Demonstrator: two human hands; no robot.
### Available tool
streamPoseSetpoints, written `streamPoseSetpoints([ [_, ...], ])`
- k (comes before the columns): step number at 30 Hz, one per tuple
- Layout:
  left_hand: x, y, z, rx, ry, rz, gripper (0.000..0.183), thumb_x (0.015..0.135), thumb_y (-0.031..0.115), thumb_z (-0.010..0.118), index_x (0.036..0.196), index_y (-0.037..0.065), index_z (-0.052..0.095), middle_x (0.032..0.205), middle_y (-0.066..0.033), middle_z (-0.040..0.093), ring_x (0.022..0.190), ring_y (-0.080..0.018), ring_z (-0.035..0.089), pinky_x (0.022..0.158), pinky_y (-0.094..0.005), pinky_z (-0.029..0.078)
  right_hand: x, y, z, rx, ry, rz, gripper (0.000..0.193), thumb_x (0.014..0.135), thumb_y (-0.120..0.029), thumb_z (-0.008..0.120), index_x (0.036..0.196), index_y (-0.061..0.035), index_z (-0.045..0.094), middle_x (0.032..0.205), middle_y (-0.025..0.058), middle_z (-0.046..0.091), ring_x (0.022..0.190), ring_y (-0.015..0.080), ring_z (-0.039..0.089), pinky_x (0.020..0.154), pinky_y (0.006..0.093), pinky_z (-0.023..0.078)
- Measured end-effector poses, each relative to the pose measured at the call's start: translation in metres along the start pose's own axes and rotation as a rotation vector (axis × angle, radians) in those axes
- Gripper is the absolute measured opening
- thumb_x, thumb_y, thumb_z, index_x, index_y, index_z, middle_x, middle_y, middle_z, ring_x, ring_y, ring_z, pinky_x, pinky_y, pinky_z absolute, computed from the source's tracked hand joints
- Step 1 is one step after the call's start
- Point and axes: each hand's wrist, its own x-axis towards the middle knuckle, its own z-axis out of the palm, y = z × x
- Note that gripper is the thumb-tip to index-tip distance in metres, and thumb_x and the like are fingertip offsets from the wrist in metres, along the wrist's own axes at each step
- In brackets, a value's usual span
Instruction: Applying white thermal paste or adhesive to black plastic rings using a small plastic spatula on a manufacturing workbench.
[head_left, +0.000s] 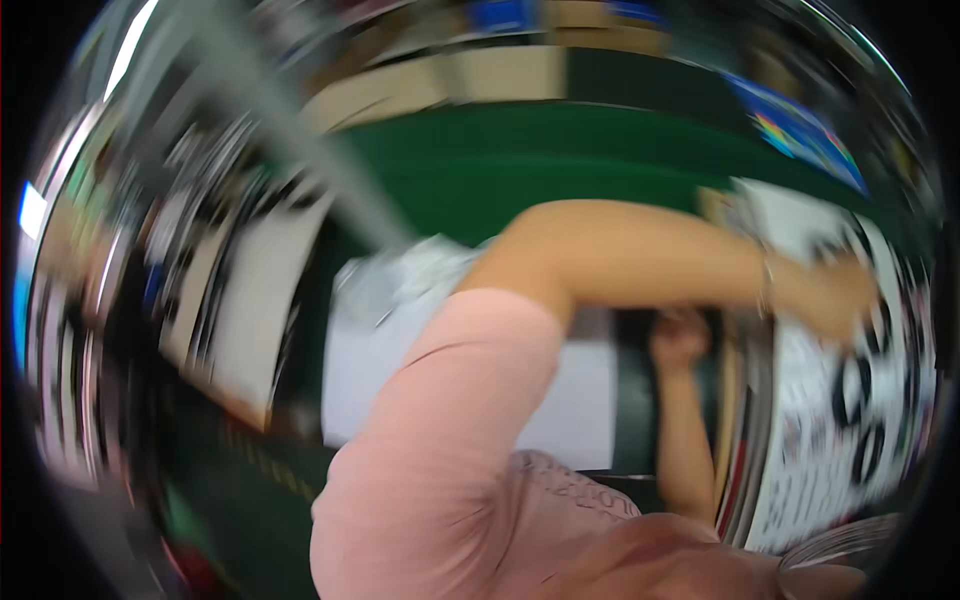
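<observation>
My left arm, in a pink sleeve, reaches across to the right. At its end my left hand is over a white printed sheet with large black round shapes, on top of a stack at the right. Motion smears its fingers, so its grip does not show. My right hand is below that forearm, beside the stack's left edge, with its fingers blurred. Plain white paper lies on the dark green table, partly covered by my left arm. Crumpled clear plastic rests at the paper's far left corner.
A grey post rises beyond the plastic. Stacked boards stand at the left. Cardboard boxes line the far side behind the green surface. A blue printed packet lies at the far right. Everything is motion-blurred.
</observation>
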Motion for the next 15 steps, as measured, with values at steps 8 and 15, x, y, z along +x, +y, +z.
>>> streamPoseSetpoints([
  [8,-0.332,0.139,-0.132,0.314,0.201,-0.164,0.012,0.066,0.021,0.055,0.064,0.009,0.056,0.066,-0.0069,0.056,0.063,-0.0267,0.057,0.053,-0.0402,0.043,-0.004,0.013,-0.002,-0.22,0.086,0.063,0.015,0.078,-0.003,0.055,0.09,0.0044,0.059,0.086,0.0157,0.061,0.074,0.025,0.06,0.066,0.0312,0.048],
  [15,-0.586,0.219,-0.235,0.614,0.523,-1.513,0.026,0.075,0.018,0.056,0.099,0.008,0.056,0.094,-0.0094,0.059,0.087,-0.0263,0.055,0.074,-0.0347,0.044,0.006,-0.015,0.003,-0.524,0.104,0.16,0.018,0.081,-0.007,0.056,0.093,0.0063,0.058,0.087,0.017,0.061,0.077,0.0234,0.06,0.069,0.0286,0.048],
])
